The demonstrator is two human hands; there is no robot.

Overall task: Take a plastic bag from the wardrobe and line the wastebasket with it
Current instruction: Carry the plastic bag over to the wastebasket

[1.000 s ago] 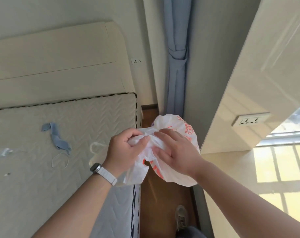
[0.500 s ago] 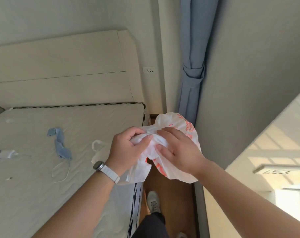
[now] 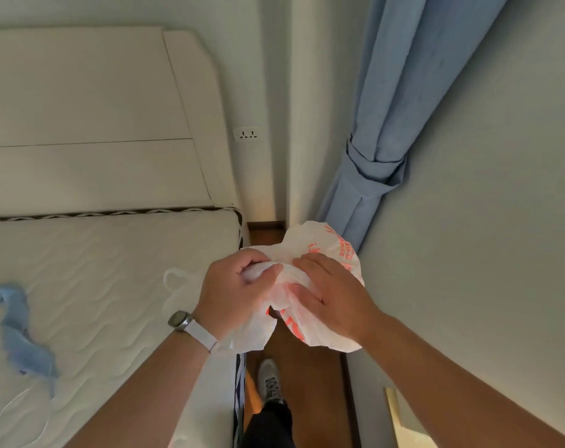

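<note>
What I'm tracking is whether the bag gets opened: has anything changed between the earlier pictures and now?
The view swung left: the sunlit window and socket panel on the right dropped out of sight, and a shoe has come forward on the floor beside the bed. Nothing was let go: the left hand and right hand still pinch the crumpled plastic bag, unopened.
</note>
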